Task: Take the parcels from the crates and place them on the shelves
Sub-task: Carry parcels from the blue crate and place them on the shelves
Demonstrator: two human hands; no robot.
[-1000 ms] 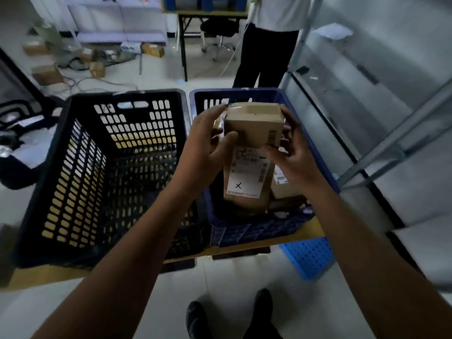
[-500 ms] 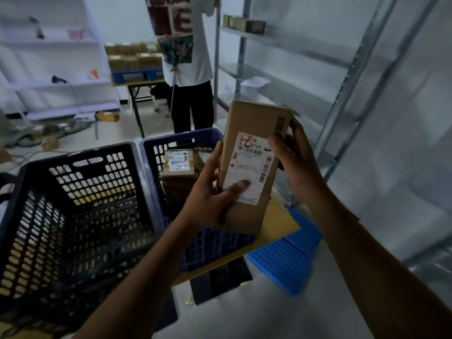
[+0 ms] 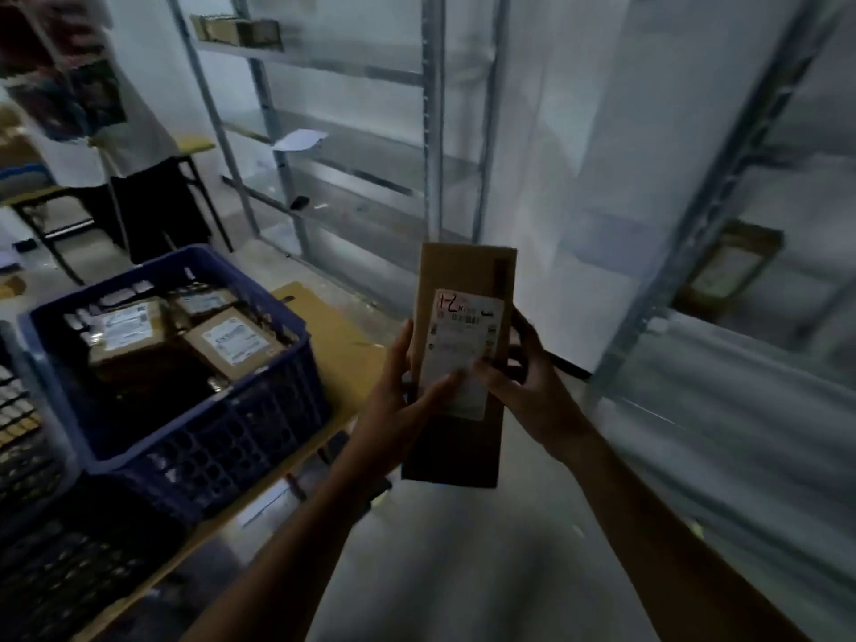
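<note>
Tall brown cardboard parcel (image 3: 463, 271) was gripped, long axis vertical, by left hand (image 3: 393, 410) and right hand (image 3: 528, 386); grey metal shelving (image 3: 685, 252) was spotted right of it, right hand nearer.

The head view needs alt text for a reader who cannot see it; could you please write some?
The left hand and right hand hold a tall cardboard parcel upright, label toward the camera, before grey metal shelves. At left, a blue crate holds more labelled parcels.
</note>
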